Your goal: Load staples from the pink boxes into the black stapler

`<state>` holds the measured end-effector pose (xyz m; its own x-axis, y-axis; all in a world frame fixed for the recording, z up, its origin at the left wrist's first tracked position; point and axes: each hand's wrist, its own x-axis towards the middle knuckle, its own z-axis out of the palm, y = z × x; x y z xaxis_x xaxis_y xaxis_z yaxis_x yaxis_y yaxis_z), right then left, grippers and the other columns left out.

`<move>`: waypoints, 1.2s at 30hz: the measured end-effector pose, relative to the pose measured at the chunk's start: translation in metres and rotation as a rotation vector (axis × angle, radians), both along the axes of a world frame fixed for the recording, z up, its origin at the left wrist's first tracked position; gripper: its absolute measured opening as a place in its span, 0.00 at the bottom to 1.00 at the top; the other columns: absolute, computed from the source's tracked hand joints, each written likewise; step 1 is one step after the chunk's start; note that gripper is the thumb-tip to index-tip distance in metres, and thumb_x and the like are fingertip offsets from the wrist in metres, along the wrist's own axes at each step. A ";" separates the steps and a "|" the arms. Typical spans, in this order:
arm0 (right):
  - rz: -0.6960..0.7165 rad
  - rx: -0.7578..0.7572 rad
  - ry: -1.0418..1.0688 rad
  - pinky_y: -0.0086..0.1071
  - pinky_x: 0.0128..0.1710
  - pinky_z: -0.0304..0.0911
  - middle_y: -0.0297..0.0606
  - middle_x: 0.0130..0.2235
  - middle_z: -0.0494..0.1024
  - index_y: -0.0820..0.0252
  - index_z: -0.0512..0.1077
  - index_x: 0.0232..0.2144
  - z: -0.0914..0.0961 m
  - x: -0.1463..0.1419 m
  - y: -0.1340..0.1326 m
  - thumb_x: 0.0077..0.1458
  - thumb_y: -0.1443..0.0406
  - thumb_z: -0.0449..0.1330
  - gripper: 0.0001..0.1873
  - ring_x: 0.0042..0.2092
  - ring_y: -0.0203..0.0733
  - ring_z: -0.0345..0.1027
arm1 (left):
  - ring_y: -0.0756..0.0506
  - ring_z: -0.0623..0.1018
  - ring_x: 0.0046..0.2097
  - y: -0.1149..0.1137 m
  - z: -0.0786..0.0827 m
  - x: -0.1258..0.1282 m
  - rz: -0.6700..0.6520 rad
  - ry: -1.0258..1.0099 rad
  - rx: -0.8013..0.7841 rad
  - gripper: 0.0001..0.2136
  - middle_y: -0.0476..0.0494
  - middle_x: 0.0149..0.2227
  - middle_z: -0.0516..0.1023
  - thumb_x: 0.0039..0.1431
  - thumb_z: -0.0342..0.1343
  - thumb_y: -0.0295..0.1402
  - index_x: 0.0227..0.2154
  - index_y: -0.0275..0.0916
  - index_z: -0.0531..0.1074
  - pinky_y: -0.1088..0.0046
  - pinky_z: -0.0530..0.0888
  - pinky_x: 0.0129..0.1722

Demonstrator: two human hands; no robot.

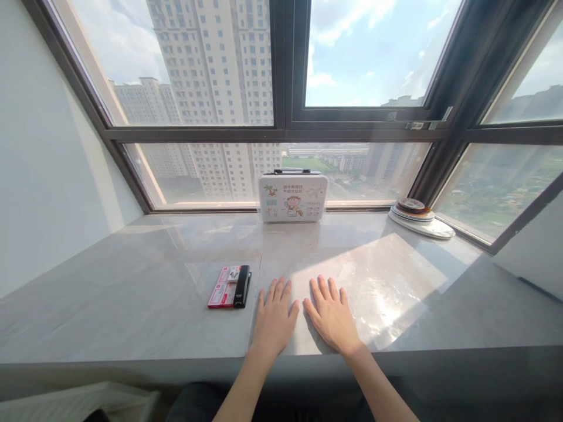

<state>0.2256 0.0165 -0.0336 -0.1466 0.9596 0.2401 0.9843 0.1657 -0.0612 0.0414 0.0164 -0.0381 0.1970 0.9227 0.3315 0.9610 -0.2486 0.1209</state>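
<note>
My left hand (pixel 275 316) lies palm down on the grey marbled counter (pixel 132 316), fingers stretched out and holding nothing. Beside it, also flat on the surface with fingers apart, rests my right hand (pixel 331 313). A small gap separates the two thumbs. Just left of my left hand is a black stapler (pixel 241 287), which lies along the right side of a pink-and-white packet (pixel 219 290). A small white box (pixel 233 274) with a dark staple-like picture sits at the top of the packet. Neither hand touches these things.
A white case (pixel 294 199) with cartoon prints and a black handle stands upright against the window at the back. Stacked plates or lids (pixel 416 215) sit in the back right corner. Sunlight glares on the counter right of my hands. A white slatted object (pixel 79 404) shows below the front edge.
</note>
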 end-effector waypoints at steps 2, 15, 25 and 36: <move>0.001 -0.003 -0.002 0.61 0.69 0.35 0.46 0.75 0.45 0.55 0.52 0.74 0.000 0.000 -0.001 0.72 0.52 0.45 0.34 0.75 0.64 0.32 | 0.40 0.53 0.74 -0.001 0.000 0.001 0.004 0.003 -0.001 0.27 0.48 0.75 0.52 0.74 0.40 0.47 0.72 0.50 0.56 0.49 0.54 0.72; 0.009 -0.001 -0.009 0.60 0.69 0.36 0.45 0.75 0.45 0.55 0.52 0.74 -0.001 -0.001 -0.006 0.72 0.53 0.45 0.33 0.75 0.63 0.34 | 0.39 0.54 0.74 -0.005 -0.001 0.001 0.007 -0.014 0.022 0.26 0.48 0.74 0.54 0.74 0.41 0.46 0.71 0.50 0.57 0.48 0.55 0.72; -0.001 -0.010 -0.017 0.60 0.69 0.36 0.45 0.75 0.45 0.54 0.52 0.74 -0.003 -0.002 -0.008 0.73 0.53 0.45 0.33 0.75 0.62 0.34 | 0.41 0.53 0.74 -0.007 -0.001 0.000 0.004 -0.027 0.017 0.26 0.48 0.74 0.53 0.74 0.40 0.46 0.71 0.51 0.57 0.49 0.53 0.73; -0.018 -0.037 0.014 0.59 0.69 0.34 0.44 0.75 0.45 0.53 0.52 0.74 -0.001 -0.002 -0.011 0.72 0.52 0.45 0.33 0.75 0.62 0.34 | 0.40 0.52 0.75 -0.007 -0.001 0.003 0.012 -0.013 -0.002 0.26 0.48 0.74 0.53 0.74 0.40 0.46 0.71 0.50 0.57 0.49 0.52 0.73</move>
